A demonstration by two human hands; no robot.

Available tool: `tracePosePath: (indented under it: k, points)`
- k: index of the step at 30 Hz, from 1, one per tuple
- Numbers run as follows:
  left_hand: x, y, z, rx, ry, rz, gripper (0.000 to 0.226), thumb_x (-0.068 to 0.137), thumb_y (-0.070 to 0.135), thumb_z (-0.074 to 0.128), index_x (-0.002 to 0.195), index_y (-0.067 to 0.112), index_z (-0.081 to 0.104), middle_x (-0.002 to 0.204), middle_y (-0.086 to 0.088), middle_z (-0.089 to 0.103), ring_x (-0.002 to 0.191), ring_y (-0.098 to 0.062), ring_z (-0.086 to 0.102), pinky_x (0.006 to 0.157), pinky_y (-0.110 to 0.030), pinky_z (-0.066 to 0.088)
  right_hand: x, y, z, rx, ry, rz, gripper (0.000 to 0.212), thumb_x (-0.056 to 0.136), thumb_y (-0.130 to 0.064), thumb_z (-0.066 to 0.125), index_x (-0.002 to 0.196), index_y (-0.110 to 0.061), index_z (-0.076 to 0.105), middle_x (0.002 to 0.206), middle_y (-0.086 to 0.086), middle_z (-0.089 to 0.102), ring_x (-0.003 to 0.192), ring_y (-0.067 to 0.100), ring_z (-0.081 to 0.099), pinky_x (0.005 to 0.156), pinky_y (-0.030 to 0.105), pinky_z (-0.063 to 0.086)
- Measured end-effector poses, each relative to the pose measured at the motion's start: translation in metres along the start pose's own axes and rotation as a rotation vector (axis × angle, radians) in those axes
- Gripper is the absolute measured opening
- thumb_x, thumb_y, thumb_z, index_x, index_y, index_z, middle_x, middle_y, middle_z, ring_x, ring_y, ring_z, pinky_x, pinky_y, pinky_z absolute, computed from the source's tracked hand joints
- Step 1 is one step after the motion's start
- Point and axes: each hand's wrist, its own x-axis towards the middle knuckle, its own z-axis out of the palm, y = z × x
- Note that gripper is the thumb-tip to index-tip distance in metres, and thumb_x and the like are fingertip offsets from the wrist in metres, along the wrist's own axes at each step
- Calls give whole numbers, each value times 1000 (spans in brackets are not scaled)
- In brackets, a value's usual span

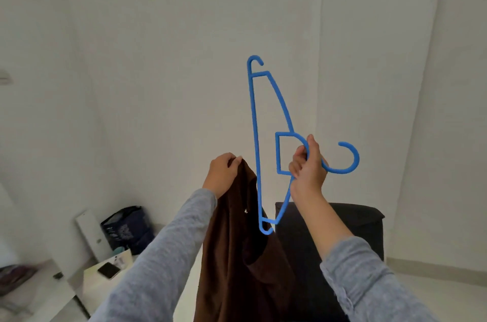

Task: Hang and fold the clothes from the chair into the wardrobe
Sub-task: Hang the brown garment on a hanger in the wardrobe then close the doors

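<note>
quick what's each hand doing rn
Left hand: closed, gripping the top of the brown garment.
Right hand: closed around the blue hanger near its hook.

Hanger (253,121): bright blue throughout. Garment (237,255): plain dark brown, no pattern. Sleeves (158,255): heathered light grey. Chair (342,229): solid black. Wall (158,58): off-white. Bag (126,229) on floor: dark navy with pale print.

hanger (253,121) looks like matte blue plastic, brown garment (237,255) is soft fuzzy cloth, sleeves (158,255) grey knit
</note>
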Motion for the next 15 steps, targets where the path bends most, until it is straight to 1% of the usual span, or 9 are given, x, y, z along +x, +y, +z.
tracePosePath:
  k: [3,5,6,8,10,15]
  points:
    - [-1,9,-1,4,8,-9,29,96,25,49,80,3,59,75,-6,57,73,-17,51,64,-24,36,-3,-4,6,144,31,-2,41,90,-39,57,57,-17,48,43,-7,34,38,7,19,40,20,18]
    - [-1,17,-1,-14,-7,-7,30,96,26,51,81,1,61,77,-9,59,72,-16,52,66,-25,39,-2,-6,6,201,43,-25,45,90,-39,56,54,-17,43,42,-6,29,38,8,18,41,21,17]
    - [-2,21,-2,-36,-23,-3,32,95,27,52,84,0,63,80,-12,62,74,-17,54,68,-27,42,-2,-6,5,209,44,-48,47,91,-38,55,52,-16,41,42,-6,28,38,8,18,41,21,18]
    - [-3,32,-8,-100,-54,15,32,95,28,53,88,0,67,87,-14,66,80,-17,57,77,-31,47,-2,-5,1,203,37,-94,49,93,-36,52,51,-16,37,41,-6,27,38,9,18,41,21,18]
    - [-3,43,-18,-173,-84,38,30,94,27,55,90,1,69,89,-11,67,81,-15,59,79,-28,47,0,-5,-5,198,32,-118,49,94,-35,51,51,-15,35,41,-5,26,38,9,18,41,21,19]
    - [0,56,-45,-274,-126,62,26,92,27,58,87,5,70,82,-4,67,77,-10,60,73,-20,46,10,-20,-9,217,-3,-163,50,95,-32,48,49,-17,37,41,-5,26,37,8,19,41,21,18]
